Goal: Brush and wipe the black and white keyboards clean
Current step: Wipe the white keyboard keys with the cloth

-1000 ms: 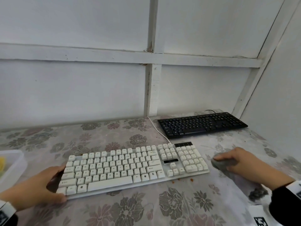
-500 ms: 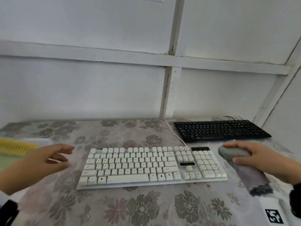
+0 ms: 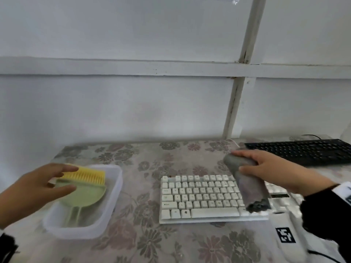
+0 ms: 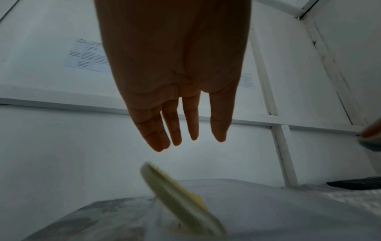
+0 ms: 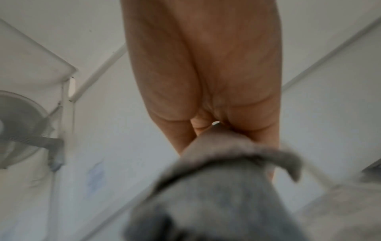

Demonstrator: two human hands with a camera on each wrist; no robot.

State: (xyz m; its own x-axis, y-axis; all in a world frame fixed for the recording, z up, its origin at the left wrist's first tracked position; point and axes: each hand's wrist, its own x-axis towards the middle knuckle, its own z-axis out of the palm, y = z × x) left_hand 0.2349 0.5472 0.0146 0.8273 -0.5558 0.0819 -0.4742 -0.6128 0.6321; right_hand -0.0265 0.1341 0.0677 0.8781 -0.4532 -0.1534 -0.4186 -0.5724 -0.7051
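Observation:
The white keyboard (image 3: 201,198) lies on the flowered table, and the black keyboard (image 3: 302,151) lies behind it at the far right. My right hand (image 3: 266,168) grips a grey cloth (image 3: 248,185) that hangs down over the white keyboard's right half; the same grey cloth (image 5: 216,195) fills the right wrist view. My left hand (image 3: 43,184) hovers with straight fingers (image 4: 175,130) just above a green dustpan with a yellow brush (image 3: 85,184) and holds nothing. The brush (image 4: 181,200) leans up below the fingers in the left wrist view.
The brush and dustpan sit in a clear plastic tub (image 3: 106,211) at the table's left. A white wall with wooden battens (image 3: 235,103) stands close behind the table. A white strip with a black square marker (image 3: 285,235) lies at the front right.
My left hand left the white keyboard's left end and moved left to the tub. My right hand lifted the cloth off the table and carried it over the white keyboard. The view swung left.

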